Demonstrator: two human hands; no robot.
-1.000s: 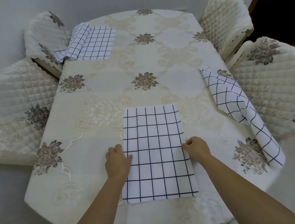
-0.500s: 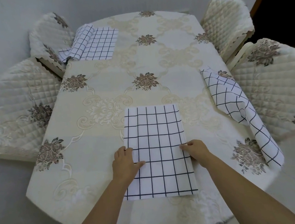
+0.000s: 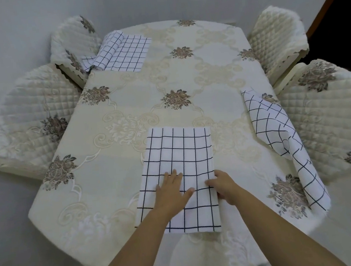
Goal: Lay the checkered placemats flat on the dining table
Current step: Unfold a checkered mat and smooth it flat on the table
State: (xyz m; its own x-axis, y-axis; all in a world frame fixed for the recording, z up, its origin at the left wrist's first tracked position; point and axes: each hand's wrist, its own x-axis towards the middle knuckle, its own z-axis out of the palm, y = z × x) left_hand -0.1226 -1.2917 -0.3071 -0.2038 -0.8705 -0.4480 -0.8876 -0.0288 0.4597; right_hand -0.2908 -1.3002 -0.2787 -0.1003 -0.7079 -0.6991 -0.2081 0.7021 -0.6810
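Now left hand farther inward, flat on near placemat; right hand clamped on its right edge

matt checkered cloth placemat, cream embroidered tablecloth, quilted fabric chair covers

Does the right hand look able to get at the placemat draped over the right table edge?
Probably yes: only bare tablecloth lies between the right hand and the draped placemat, though that hand grips the near placemat by its edge.
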